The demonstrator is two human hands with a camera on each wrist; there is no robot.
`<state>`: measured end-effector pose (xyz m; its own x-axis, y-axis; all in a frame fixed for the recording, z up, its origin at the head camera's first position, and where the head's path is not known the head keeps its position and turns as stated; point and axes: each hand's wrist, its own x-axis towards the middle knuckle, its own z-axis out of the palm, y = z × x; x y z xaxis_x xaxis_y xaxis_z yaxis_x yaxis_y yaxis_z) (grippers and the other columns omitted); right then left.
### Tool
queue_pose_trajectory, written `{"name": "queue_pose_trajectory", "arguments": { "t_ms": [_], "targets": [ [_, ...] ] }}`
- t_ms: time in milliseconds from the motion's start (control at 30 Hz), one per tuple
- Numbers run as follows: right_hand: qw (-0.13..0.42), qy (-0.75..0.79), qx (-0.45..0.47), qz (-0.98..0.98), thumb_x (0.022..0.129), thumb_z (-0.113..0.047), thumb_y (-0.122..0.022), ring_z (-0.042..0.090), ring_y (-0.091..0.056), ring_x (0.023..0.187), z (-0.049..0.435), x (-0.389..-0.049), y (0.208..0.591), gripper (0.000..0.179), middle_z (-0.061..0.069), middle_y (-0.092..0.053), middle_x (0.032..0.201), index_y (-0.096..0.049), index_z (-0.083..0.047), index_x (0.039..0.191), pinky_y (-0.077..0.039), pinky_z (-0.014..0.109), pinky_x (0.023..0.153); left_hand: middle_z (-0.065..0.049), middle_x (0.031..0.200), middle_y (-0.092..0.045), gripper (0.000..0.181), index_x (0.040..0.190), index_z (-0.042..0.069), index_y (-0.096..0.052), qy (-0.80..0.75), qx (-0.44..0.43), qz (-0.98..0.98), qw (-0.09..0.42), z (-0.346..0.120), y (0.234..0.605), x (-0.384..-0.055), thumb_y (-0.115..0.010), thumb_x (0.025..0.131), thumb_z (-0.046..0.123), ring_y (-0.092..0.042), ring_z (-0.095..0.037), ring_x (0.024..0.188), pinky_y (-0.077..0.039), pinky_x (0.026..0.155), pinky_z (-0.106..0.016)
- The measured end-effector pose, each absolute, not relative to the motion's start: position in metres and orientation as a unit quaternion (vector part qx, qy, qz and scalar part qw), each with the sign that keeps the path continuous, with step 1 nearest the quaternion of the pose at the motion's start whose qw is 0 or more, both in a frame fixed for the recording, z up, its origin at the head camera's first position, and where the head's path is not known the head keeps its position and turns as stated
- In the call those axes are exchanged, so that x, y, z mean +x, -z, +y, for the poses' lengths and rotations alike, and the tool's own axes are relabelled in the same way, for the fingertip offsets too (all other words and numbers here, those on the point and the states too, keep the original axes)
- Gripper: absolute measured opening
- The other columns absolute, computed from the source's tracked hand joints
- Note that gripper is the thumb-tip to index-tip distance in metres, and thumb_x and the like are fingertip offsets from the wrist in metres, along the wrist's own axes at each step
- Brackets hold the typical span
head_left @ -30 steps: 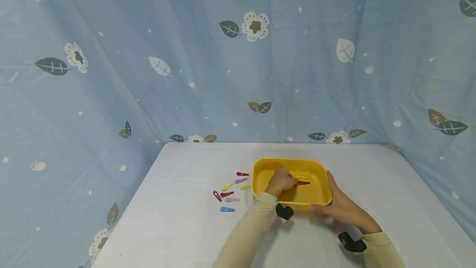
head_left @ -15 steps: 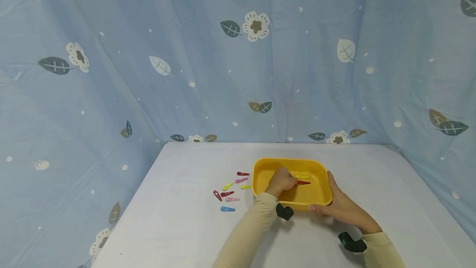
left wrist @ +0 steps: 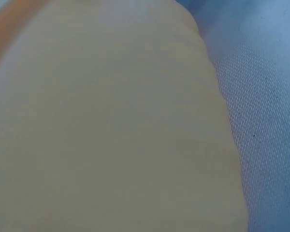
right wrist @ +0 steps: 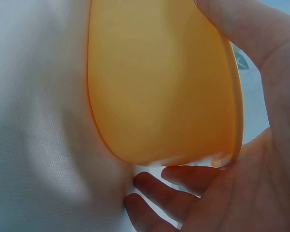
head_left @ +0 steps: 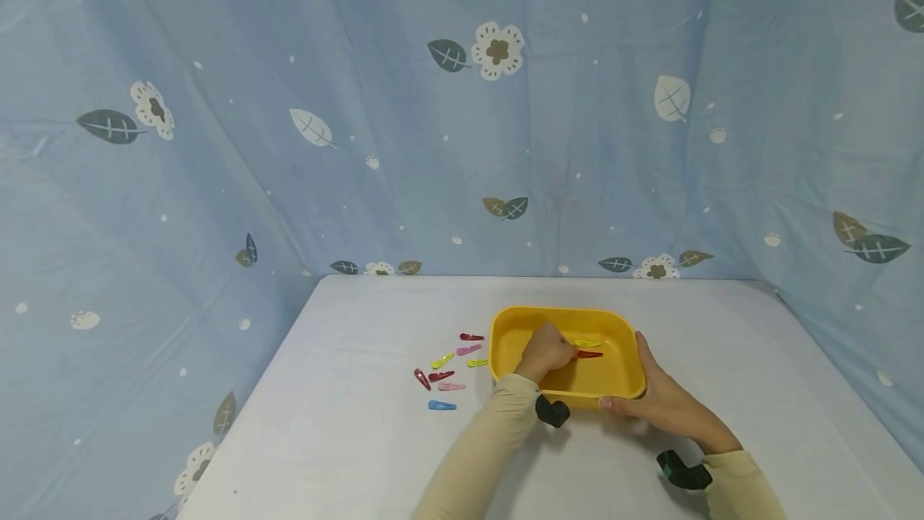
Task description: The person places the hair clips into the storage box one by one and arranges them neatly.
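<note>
In the head view a yellow plastic box (head_left: 505,315) stands on the white table. My left hand (head_left: 549,350) reaches down inside it and pinches one end of a red hair clip (head_left: 592,355); its fingertips are partly hidden. Just behind that clip a yellow hair clip (head_left: 587,343) lies on the box floor. My right hand (head_left: 667,401) holds the box by its right front corner, thumb at the front rim and fingers along the right side. The right wrist view shows this hand (right wrist: 241,179) around the box's outer wall (right wrist: 154,87). A sleeve (left wrist: 111,125) fills most of the left wrist view.
Left of the box lie several more hair clips: red ones such as a red clip (head_left: 422,379), yellow ones like a yellow clip (head_left: 443,361), pink ones like a pink clip (head_left: 451,387), and a blue clip (head_left: 442,405). A blue patterned curtain (head_left: 549,143) hangs behind the table.
</note>
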<state>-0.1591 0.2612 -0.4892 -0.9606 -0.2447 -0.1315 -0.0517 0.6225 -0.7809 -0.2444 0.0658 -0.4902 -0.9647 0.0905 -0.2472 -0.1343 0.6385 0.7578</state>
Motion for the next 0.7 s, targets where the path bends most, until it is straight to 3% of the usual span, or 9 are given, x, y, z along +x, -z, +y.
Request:
{"name": "queue_pose_trajectory", "arguments": {
  "t_ms": [300,367,500,600,700],
  "targets": [
    [0.107,0.426,-0.088,0.894,0.086,-0.046,-0.080,0.047,-0.042,0.142,0.261,-0.159,0.489,0.134,0.034,-0.010,0.168,0.023,-0.004,0.161,-0.037,0.070,0.111,0.004,0.049,-0.028,0.048,0.048,0.011,-0.048,-0.451,0.031,0.884,0.119,0.056,0.482,-0.246,-0.072,0.091,0.011,-0.027,-0.014,0.047,-0.022,0.048,-0.027],
    [0.106,0.429,-0.089,0.893,0.086,-0.045,-0.080,0.046,-0.043,0.141,0.262,-0.160,0.489,0.133,0.034,-0.011,0.168,0.022,-0.004,0.161,-0.038,0.070,0.111,0.005,0.049,-0.029,0.043,0.052,0.007,-0.059,-0.464,0.045,0.877,0.115,0.052,0.477,-0.246,-0.072,0.093,0.013,-0.027,-0.013,0.047,-0.022,0.047,-0.027],
    [0.105,0.429,-0.090,0.893,0.087,-0.046,-0.080,0.045,-0.044,0.140,0.262,-0.160,0.490,0.133,0.033,-0.012,0.168,0.023,-0.006,0.161,-0.040,0.069,0.109,0.005,0.050,-0.032,0.031,0.074,-0.003,-0.074,-0.477,0.068,0.869,0.113,0.044,0.464,-0.243,-0.071,0.096,0.018,-0.028,-0.012,0.045,-0.022,0.046,-0.026],
    [0.109,0.425,-0.087,0.895,0.087,-0.047,-0.080,0.047,-0.043,0.142,0.262,-0.160,0.490,0.134,0.033,-0.011,0.168,0.024,-0.006,0.161,-0.040,0.069,0.110,0.005,0.049,-0.029,0.037,0.070,-0.004,-0.069,-0.486,0.087,0.863,0.110,0.036,0.450,-0.238,-0.069,0.098,0.021,-0.025,-0.012,0.044,-0.021,0.045,-0.026],
    [0.114,0.423,-0.083,0.895,0.087,-0.048,-0.080,0.051,-0.036,0.147,0.261,-0.160,0.490,0.135,0.034,-0.008,0.169,0.024,-0.004,0.160,-0.036,0.072,0.112,0.006,0.052,-0.037,0.034,0.072,0.002,-0.072,-0.499,0.109,0.854,0.095,0.022,0.434,-0.232,-0.068,0.099,0.021,-0.028,-0.012,0.045,-0.024,0.046,-0.025]
  ]
}}
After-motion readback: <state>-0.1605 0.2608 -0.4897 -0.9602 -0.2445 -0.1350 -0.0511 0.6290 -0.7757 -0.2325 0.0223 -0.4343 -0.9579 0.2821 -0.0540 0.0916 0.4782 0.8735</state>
